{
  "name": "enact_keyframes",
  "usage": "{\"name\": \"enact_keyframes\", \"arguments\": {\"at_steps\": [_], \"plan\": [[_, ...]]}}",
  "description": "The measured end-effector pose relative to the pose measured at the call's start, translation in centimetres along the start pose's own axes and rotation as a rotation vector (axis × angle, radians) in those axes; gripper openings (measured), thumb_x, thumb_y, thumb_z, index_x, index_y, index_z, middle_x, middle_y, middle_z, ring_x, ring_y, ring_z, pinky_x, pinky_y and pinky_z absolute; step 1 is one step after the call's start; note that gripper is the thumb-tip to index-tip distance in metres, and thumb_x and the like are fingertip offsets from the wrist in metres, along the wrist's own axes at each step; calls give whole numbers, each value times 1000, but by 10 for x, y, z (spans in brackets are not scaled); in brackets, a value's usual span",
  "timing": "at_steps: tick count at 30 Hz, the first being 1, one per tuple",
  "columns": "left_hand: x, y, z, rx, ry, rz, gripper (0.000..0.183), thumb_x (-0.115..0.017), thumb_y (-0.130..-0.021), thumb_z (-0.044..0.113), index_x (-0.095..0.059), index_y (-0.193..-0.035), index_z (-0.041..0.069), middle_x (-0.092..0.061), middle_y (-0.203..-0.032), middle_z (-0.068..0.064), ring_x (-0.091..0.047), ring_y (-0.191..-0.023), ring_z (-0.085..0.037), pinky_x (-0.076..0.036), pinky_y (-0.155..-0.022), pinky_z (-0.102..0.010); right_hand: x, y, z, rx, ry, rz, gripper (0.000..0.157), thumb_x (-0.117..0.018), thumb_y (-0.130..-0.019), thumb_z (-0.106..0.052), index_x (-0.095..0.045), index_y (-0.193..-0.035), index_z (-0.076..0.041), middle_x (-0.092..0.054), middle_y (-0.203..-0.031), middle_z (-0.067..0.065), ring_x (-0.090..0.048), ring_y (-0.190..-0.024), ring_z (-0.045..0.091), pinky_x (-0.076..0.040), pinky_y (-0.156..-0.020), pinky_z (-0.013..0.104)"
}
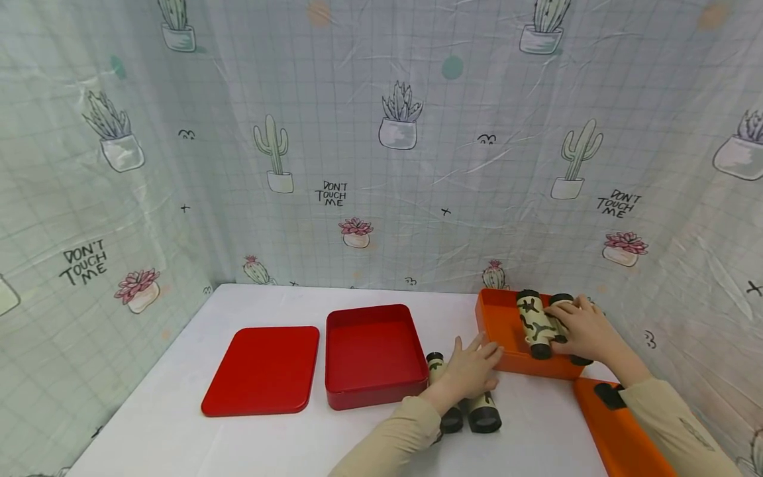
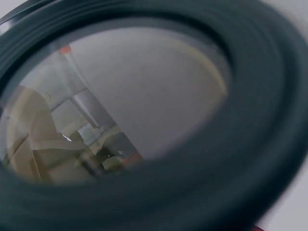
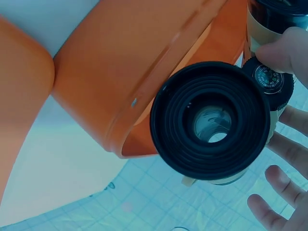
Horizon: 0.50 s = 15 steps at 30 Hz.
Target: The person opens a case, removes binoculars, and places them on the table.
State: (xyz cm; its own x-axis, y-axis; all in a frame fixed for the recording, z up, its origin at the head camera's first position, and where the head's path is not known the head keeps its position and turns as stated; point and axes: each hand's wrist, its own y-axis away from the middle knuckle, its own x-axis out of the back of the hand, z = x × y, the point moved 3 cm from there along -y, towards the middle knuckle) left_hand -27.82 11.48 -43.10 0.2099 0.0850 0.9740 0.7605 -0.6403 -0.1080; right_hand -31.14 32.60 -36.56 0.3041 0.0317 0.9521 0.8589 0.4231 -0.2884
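My right hand (image 1: 587, 331) grips camouflage binoculars (image 1: 533, 321) at the orange box (image 1: 497, 318), over its right part. In the right wrist view, the thumb lies by a small round compass (image 3: 268, 78) between the two barrels, and a black-rimmed eyepiece or lens end (image 3: 211, 120) faces the camera. On the white table, my left hand (image 1: 467, 371) lies over a second pair of camouflage binoculars (image 1: 484, 412), fingers spread and hiding its middle. One large dark-rimmed lens (image 2: 260, 96) of a pair of binoculars fills the left wrist view; no fingers show there.
A red box (image 1: 375, 351) without a lid stands left of the second binoculars, with a flat red lid (image 1: 262, 371) farther left. An orange lid (image 1: 616, 430) lies below the orange box, under the right forearm. Patterned cloth (image 1: 357, 165) hangs behind the table (image 1: 250, 444).
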Motion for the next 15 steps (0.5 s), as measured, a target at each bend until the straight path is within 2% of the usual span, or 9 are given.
{"name": "enact_keyframes", "arguments": {"at_steps": [6, 10, 15], "plan": [[-1, 0, 0, -2, 11, -3, 57, -45, -87, 51, -31, -138, 31, -32, -142, 16, -23, -136, -13, -34, -102, -45, 6, 7, -5, 29, 18, 41, 59, -76, -59, -36, -60, -109, -10, -58, -107, 10, -38, -84, 27, -31, -62, 37], [-1, 1, 0, -2, 9, 1, 57, -45, -87, 52, -31, -138, 31, -32, -142, 16, -23, -136, -12, -35, -102, -45, 9, 13, -10, 55, 35, 90, 60, -77, -56, -36, -60, -108, -11, -59, -106, 8, -37, -83, 25, -31, -62, 38], [-2, 1, 1, -4, 8, 12, 58, -46, -86, 51, -31, -138, 30, -33, -142, 15, -24, -135, -13, -35, -101, -45, 11, 22, -18, 105, 73, 161, 61, -78, -53, -37, -61, -107, -12, -60, -103, 6, -36, -80, 21, -28, -59, 32]]}}
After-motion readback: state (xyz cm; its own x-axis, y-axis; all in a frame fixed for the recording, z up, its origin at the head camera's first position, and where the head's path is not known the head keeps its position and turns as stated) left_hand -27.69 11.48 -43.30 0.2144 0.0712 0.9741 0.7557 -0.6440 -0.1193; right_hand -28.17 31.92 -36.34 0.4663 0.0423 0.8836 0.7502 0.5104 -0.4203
